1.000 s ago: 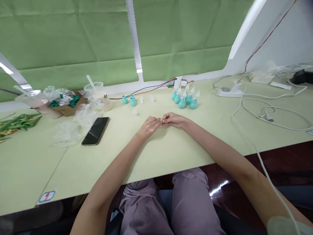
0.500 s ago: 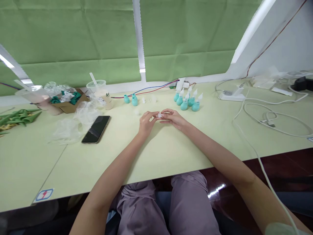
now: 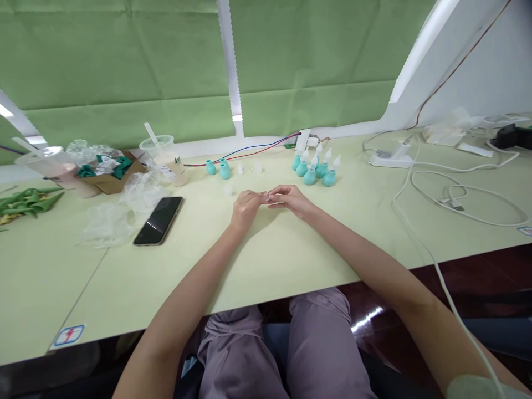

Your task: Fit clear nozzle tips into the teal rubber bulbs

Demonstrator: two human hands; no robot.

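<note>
Between my two hands, just above the table, is a small translucent whitish plastic piece [image 3: 267,199], mostly covered by fingertips. My left hand [image 3: 244,210] pinches it from the left, and my right hand [image 3: 293,200] pinches it from the right. Behind my right hand stand several teal squeeze bulbs [image 3: 309,177] with clear pointed tips fitted on top. Farther left, 3 teal bulbs without tips [image 3: 225,170] stand close together. Small clear plastic parts [image 3: 240,170] lie beside them, and another clear piece [image 3: 228,190] rests near my left hand.
A black phone [image 3: 158,221] and crumpled clear plastic bags [image 3: 108,223] lie to the left. Behind them are a drink cup [image 3: 172,169] with a straw and a cardboard box [image 3: 110,183]. A power strip [image 3: 390,161] and white cables [image 3: 457,174] spread over the right side.
My fingers have closed in further around the small piece, so less of it shows. The whole view has shifted slightly; the objects on the table have stayed put.
</note>
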